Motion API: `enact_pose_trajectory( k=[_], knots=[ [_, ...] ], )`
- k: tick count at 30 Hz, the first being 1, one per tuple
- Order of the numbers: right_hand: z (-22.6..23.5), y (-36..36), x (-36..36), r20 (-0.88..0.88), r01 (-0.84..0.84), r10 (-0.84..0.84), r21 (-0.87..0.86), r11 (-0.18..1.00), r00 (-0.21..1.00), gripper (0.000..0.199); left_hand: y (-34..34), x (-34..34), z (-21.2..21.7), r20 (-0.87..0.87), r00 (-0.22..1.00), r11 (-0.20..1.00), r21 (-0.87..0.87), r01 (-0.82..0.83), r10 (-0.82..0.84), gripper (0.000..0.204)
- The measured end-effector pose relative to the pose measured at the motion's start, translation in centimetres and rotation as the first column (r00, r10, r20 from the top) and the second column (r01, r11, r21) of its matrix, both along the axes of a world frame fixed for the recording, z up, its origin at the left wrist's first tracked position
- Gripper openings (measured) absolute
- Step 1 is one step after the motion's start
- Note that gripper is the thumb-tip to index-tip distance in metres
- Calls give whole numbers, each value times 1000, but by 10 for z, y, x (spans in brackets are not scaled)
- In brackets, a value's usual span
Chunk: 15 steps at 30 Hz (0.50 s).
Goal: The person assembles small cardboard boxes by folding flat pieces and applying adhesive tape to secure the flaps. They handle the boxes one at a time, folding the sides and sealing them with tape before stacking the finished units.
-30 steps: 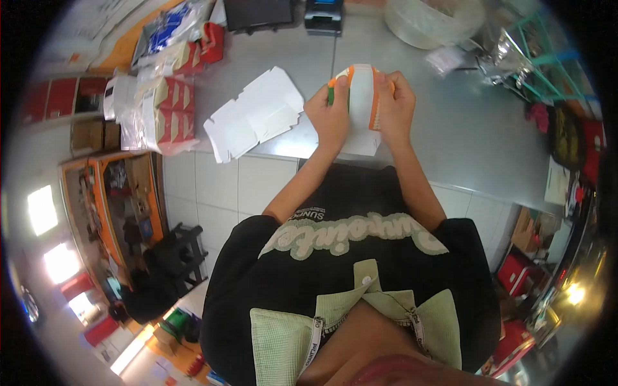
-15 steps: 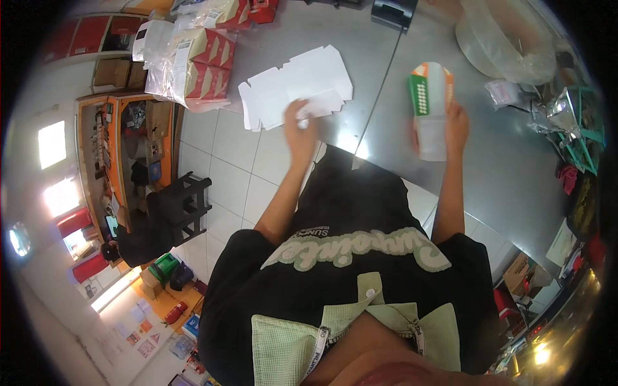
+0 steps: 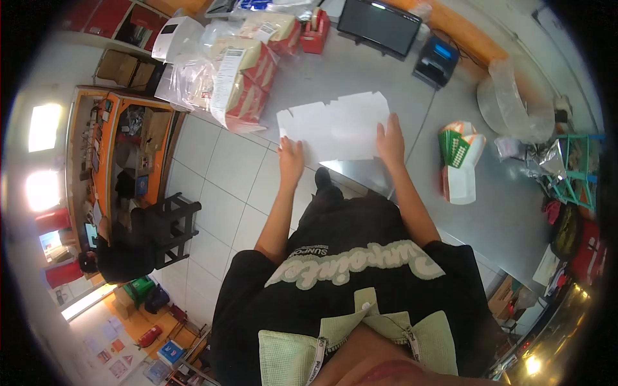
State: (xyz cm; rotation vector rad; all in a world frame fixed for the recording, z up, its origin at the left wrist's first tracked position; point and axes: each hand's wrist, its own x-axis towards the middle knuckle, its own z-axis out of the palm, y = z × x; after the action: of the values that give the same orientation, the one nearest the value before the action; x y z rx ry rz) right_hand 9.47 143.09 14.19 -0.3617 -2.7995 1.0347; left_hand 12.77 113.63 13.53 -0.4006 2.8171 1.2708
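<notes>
A flat white cardboard box blank (image 3: 336, 128) with notched edges lies at the front edge of the metal table, its near side reaching past the edge. My left hand (image 3: 291, 159) grips its near left corner. My right hand (image 3: 391, 143) holds its right edge, thumb on top and fingers along the side. To the right of that hand, apart from it, stands a nested stack of folded paper food trays (image 3: 461, 183), white inside with green and orange printed outsides.
Plastic-wrapped red and cream packages (image 3: 241, 90) sit at the table's left end, a red tape dispenser (image 3: 315, 32) behind them. A dark screen (image 3: 378, 29) and small black printer (image 3: 436, 61) stand at the back. A clear plastic tub (image 3: 515, 109) is at the far right.
My right hand has left the paper trays and moved left onto the blank's right edge. My left hand has shifted to the blank's left corner. The view has swung, moving everything in the picture.
</notes>
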Motion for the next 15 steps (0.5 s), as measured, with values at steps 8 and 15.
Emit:
enact_pose_trajectory(
  k=[8,15],
  knots=[
    [51,-52,10,28,73,-78,167,983,997,50,2,20,39,56,989,989,-47,139,-137,76],
    [164,-22,-15,101,-241,338,-514,823,936,56,-13,-65,171,-408,737,841,-220,494,-539,73]
  ],
)
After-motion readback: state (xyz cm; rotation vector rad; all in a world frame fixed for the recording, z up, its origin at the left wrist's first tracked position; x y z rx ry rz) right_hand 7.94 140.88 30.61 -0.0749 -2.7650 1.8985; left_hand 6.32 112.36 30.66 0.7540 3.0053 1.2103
